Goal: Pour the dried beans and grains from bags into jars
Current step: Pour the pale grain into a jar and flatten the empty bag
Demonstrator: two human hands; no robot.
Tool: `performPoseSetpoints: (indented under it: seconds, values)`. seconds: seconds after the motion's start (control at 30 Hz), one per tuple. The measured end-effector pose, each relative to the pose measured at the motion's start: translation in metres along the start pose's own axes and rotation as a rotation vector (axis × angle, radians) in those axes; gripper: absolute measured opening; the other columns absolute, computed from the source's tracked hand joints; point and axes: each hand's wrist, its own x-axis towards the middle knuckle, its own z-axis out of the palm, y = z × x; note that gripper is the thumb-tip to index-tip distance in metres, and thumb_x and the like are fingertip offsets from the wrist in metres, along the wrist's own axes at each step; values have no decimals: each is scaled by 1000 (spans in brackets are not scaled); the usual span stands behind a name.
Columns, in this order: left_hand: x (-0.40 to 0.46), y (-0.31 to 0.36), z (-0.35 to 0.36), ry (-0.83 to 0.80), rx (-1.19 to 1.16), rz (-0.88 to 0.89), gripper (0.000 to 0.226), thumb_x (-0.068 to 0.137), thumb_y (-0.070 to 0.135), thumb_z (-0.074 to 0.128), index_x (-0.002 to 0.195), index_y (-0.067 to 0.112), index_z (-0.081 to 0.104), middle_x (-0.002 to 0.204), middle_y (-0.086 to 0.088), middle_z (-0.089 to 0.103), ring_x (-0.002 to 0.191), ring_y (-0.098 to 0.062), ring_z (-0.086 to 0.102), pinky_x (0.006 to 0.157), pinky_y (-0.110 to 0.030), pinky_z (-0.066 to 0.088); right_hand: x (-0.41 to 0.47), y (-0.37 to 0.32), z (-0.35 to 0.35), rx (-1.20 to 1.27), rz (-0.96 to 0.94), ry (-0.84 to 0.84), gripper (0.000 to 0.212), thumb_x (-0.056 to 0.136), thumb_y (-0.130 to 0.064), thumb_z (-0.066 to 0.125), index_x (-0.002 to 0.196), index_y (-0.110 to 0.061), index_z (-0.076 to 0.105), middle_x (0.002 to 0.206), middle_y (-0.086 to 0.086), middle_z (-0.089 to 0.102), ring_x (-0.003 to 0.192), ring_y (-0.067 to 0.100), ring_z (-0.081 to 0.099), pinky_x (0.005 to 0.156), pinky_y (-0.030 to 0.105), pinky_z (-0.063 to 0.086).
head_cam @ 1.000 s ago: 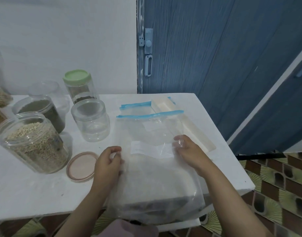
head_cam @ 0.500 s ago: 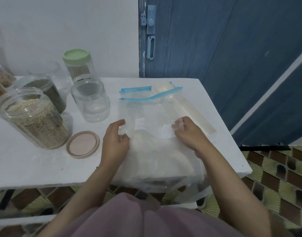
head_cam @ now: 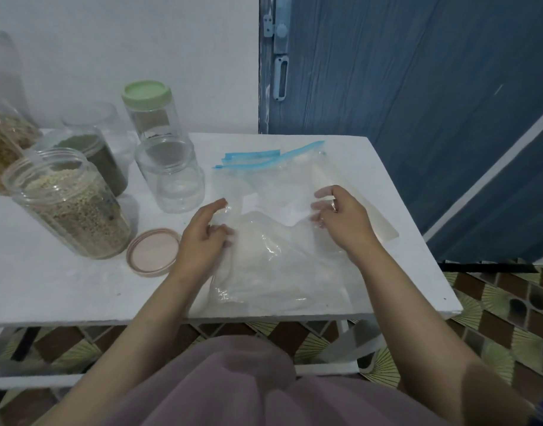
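A clear zip bag [head_cam: 276,256] with a blue zip strip and white grains inside lies flat on the white table [head_cam: 64,290]. My left hand [head_cam: 202,241] holds its left edge, fingers tucked under the film and thumb raised. My right hand [head_cam: 344,219] holds the right edge, its fingertips showing through the plastic. An empty open jar [head_cam: 170,176] stands just left of the bag's top. A pink lid [head_cam: 153,252] lies beside my left hand.
An open jar of beige grains [head_cam: 67,207], a jar of dark green grains [head_cam: 95,158] and a green-lidded jar [head_cam: 150,115] stand at the left. A second blue-zipped bag [head_cam: 251,154] and a white tray [head_cam: 384,232] lie under the bag. A blue door is behind the table.
The bag has come up from hanging over the table's front edge and now lies flat on the tabletop. My left thumb has lifted off the film.
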Motion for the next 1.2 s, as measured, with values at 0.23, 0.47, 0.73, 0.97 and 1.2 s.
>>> performPoseSetpoints:
  seconds: [0.23, 0.47, 0.73, 0.97, 1.2]
  values:
    - [21, 2, -1, -57, 94, 74, 68, 91, -5, 48, 147, 32, 39, 146, 18, 37, 88, 3, 63, 72, -16, 49, 7, -3, -11, -122, -88, 31, 36, 102, -24, 44, 136, -34, 49, 108, -1, 68, 87, 15, 69, 87, 34, 55]
    - [32, -7, 15, -76, 403, 147, 44, 91, -2, 59, 128, 21, 56, 156, 2, 19, 96, -13, 53, 88, -12, 38, 13, 9, -15, -667, -190, -104, 58, 94, -12, 47, 146, -35, 37, 135, -4, 56, 122, 25, 49, 103, 43, 39]
    - [45, -8, 16, -68, 528, 43, 24, 94, 6, 52, 113, 6, 67, 124, -16, 56, 97, -19, 58, 83, -11, 31, 27, 28, -16, -739, -40, 27, 39, 99, -20, 46, 132, -40, 47, 92, 0, 55, 85, 23, 53, 65, 32, 40]
    - [44, -7, 21, -181, 648, 36, 48, 98, 24, 51, 141, 4, 40, 154, -8, 30, 128, -31, 45, 105, -32, 34, 39, 16, -14, -757, -14, 215, 23, 102, -27, 42, 121, -26, 55, 99, 4, 62, 84, 25, 50, 68, 32, 38]
    - [42, -8, 27, -168, 733, 3, 63, 100, 36, 49, 151, 5, 29, 163, -14, 6, 149, -33, 15, 119, -38, 18, 37, 11, -24, -662, 82, 173, 41, 102, -16, 33, 141, -12, 47, 136, 11, 55, 122, 33, 51, 89, 38, 42]
